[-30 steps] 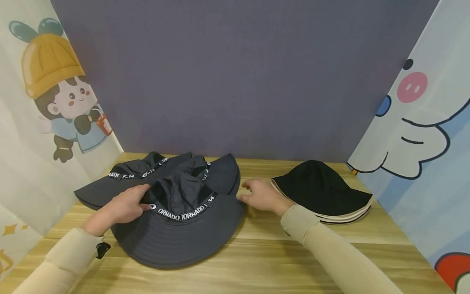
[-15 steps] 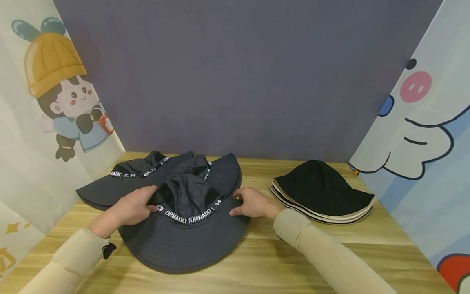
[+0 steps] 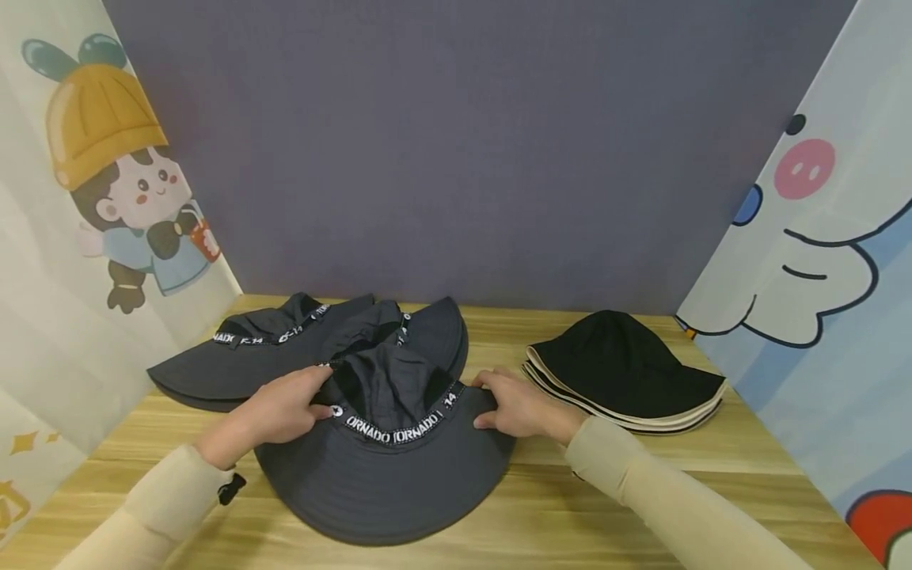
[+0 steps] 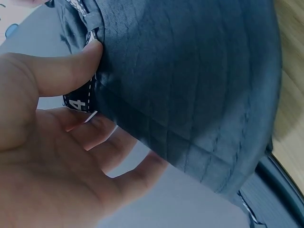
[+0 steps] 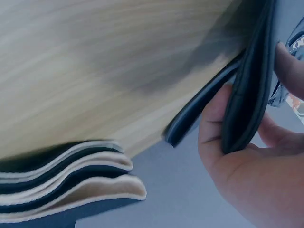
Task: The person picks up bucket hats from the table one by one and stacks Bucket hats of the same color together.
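Note:
A dark grey bucket hat (image 3: 388, 475) with a white-lettered black band lies at the front of the wooden table (image 3: 499, 514). My left hand (image 3: 313, 405) pinches its left side by the band. In the left wrist view the thumb (image 4: 71, 71) lies on top of the grey hat (image 4: 190, 85) and the fingers are underneath. My right hand (image 3: 488, 405) grips the right side. In the right wrist view the right hand (image 5: 247, 142) has its fingers curled round the edge of the brim (image 5: 249, 90).
More grey hats (image 3: 271, 348) of the same kind lie overlapped behind, at the back left. A stack of black hats with cream lining (image 3: 627, 372) sits at the right, its edges (image 5: 71, 190) showing close to the right hand. Cartoon-printed panels wall in both sides.
The right hand came over from the table and took hold of the hat's right side. Both hands then moved the hat to the right and nearer to me.

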Demonstrator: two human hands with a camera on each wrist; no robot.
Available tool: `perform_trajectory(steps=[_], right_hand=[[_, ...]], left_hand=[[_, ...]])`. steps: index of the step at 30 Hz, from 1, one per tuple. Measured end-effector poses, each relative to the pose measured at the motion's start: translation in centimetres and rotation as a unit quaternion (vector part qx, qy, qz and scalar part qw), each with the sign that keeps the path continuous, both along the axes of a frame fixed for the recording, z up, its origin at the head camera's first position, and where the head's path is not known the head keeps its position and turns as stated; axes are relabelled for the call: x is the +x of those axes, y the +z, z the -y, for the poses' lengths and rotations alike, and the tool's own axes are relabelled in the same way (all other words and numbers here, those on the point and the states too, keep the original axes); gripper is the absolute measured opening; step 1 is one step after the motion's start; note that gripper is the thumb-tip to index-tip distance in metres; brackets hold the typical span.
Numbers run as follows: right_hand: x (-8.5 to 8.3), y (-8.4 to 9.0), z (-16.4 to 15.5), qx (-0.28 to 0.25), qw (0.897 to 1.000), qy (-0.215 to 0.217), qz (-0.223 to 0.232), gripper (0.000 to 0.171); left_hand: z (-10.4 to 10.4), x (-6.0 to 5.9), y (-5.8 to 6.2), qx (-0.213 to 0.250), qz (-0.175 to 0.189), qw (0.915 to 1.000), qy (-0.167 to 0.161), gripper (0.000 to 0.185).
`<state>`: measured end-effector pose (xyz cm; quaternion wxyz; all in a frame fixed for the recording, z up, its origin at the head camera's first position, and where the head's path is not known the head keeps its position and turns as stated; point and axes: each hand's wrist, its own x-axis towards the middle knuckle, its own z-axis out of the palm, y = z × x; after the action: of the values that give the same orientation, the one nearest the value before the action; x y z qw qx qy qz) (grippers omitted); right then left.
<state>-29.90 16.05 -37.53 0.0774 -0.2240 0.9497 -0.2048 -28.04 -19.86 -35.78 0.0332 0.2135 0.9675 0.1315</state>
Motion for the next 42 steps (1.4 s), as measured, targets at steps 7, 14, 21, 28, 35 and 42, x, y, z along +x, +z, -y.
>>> perform_trajectory(steps=[7,14,21,28,35,42], right_hand=[[1.6,0.1,-3.2,-0.014,1.0,-0.004,-0.024,0.046],[2.9,-0.1,-5.8,-0.004,0.998,-0.01,-0.055,0.046],[4.4,0.5,-7.4,0.019,0.997,-0.021,-0.071,0.048],[5.3,0.8,-8.9,0.043,0.996,-0.031,-0.067,0.048],[5.5,1.1,-10.3,0.056,0.997,-0.03,-0.046,0.045],[5.8,1.1,-10.9,0.092,0.994,-0.052,0.003,0.048]], left_hand=[[-2.3,0.4,0.0,0.011,0.002,0.9998,-0.014,0.053],[-4.5,0.8,-0.1,0.011,0.006,0.9995,-0.03,0.049],[-6.3,0.6,-0.2,0.007,0.013,0.9992,-0.036,0.044],[-7.9,0.8,-0.4,0.015,0.014,0.9988,-0.045,0.028],[-9.4,1.5,-0.8,0.02,0.022,0.9985,-0.046,0.04],[-10.6,1.5,-1.0,0.018,0.044,0.9978,-0.046,0.034]])
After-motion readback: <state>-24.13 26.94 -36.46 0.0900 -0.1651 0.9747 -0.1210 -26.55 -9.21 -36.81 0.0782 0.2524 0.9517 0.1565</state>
